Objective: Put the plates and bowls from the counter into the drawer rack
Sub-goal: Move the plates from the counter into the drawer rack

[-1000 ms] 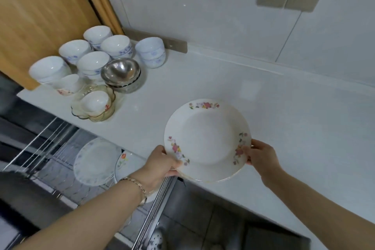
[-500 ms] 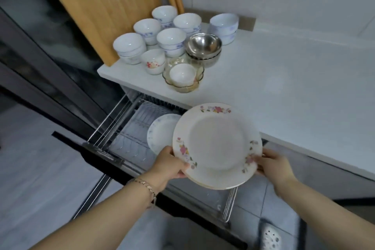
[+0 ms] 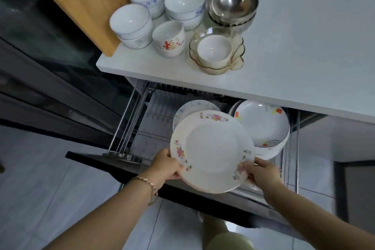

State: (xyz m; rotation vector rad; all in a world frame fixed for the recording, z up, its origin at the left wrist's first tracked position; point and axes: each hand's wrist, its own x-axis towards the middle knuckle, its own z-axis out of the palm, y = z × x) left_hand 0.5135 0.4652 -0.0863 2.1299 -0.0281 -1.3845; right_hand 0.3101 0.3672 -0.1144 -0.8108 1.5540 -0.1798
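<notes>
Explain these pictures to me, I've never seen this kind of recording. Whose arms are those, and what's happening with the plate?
There is no machine here. A person wears a camera on the head, so the single view looks down at their own arms. The left hand and the right hand each hold one edge of a flowered plate over an open wire drawer rack. The rack already holds a pale plate and a deep dish with red flowers. On the white counter above stand stacked white bowls, steel bowls and a small bowl sitting inside a glass dish.
</notes>
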